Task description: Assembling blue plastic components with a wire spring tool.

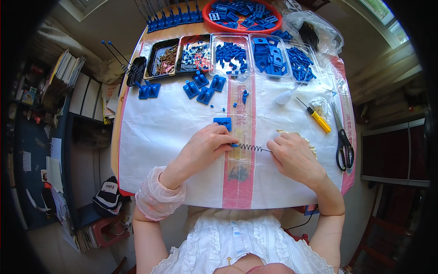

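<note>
A dark coiled spring (pixel 250 147) is stretched between my two hands above the table's middle. My left hand (pixel 205 145) pinches a small blue plastic piece (pixel 234 145) at the spring's left end. At the other end, the fingers of my right hand (pixel 292 155) are closed on the straight wire tip. Just beyond my left fingers lies a blue plastic block (pixel 222 122) with raised parts. An off-white cloth (pixel 299 135) shows partly behind my right hand. Several blue assembled bases (pixel 205 95) and a few tiny blue bits (pixel 223 109) sit farther off.
Trays of brass-coloured screws (pixel 164 57), small metal parts (pixel 195 57) and blue pieces (pixel 232 55) line the far side. Behind them stand a red basin (pixel 278 28) and a blue rack of springs (pixel 175 20). A yellow-handled screwdriver (pixel 318 119) and black-handled scissors (pixel 345 148) lie at right.
</note>
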### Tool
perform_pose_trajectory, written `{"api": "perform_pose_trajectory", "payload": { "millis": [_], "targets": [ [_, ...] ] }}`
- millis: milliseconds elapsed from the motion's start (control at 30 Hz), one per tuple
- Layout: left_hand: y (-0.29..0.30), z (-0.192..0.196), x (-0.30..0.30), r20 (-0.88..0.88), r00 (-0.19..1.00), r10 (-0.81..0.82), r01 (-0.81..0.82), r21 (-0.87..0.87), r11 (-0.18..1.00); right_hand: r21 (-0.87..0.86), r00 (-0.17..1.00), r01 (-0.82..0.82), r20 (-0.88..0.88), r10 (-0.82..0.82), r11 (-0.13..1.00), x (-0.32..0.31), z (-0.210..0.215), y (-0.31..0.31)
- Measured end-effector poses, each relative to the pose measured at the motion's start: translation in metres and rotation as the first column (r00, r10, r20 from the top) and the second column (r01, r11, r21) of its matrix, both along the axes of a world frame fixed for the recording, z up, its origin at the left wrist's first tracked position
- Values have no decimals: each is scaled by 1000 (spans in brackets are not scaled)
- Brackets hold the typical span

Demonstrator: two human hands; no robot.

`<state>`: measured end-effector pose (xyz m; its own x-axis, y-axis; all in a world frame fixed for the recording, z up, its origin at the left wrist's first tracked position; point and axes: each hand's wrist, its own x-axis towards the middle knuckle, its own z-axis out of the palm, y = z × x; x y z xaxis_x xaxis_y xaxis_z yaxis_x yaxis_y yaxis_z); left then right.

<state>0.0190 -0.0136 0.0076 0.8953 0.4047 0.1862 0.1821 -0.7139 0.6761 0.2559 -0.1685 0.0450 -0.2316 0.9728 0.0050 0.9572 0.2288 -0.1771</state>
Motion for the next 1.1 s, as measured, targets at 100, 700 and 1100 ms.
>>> {"api": "perform_pose_trajectory", "payload": {
  "millis": [100,700,1100],
  "targets": [
    [-1,1,0,-36,999,14,-15,-28,999,18,1000,9,2,-9,1000,1,-3,2],
    [-9,0,3,-48,994,99,-105,-132,986,70,937,335,79,-340,940,60,10,-2],
    [-12,8,2,-63,995,80,-87,-107,990,-43,703,626,-401,-588,778,53,18,18]
  ]
}}
